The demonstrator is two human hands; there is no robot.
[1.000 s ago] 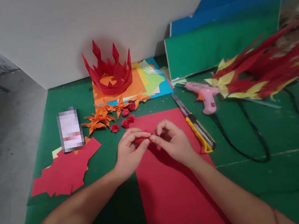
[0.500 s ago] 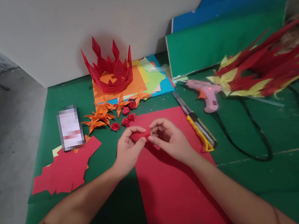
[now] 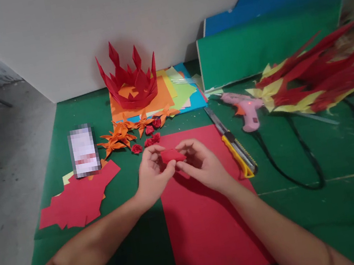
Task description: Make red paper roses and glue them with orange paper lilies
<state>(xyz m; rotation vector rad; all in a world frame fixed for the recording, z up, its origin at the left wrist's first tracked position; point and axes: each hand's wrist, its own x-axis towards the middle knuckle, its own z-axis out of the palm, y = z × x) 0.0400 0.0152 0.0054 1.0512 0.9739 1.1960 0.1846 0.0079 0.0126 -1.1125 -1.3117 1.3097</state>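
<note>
Between both hands, above a large red paper sheet (image 3: 211,231), I hold a small folded piece of red paper (image 3: 172,155). My left hand (image 3: 154,168) grips its left side, thumb at the lower edge. My right hand (image 3: 201,162) is closed on its right side with thumb and curled fingers. Just beyond my hands lie small red paper roses (image 3: 136,148) and several orange paper flowers (image 3: 118,139). A yellow box cutter (image 3: 237,151) with its blade out rests right of the sheet.
A red paper crown (image 3: 134,96) stands on stacked coloured paper (image 3: 187,96) at the back. To the right are a pink glue gun (image 3: 249,113), its black cord, and red-yellow paper pieces (image 3: 312,81). Red paper squares (image 3: 75,200) and a blurred phone-shaped object (image 3: 83,150) lie left.
The red paper piece has turned in my fingers and shows more of its folded face. My fingers have shifted slightly on it; the things on the table stay put.
</note>
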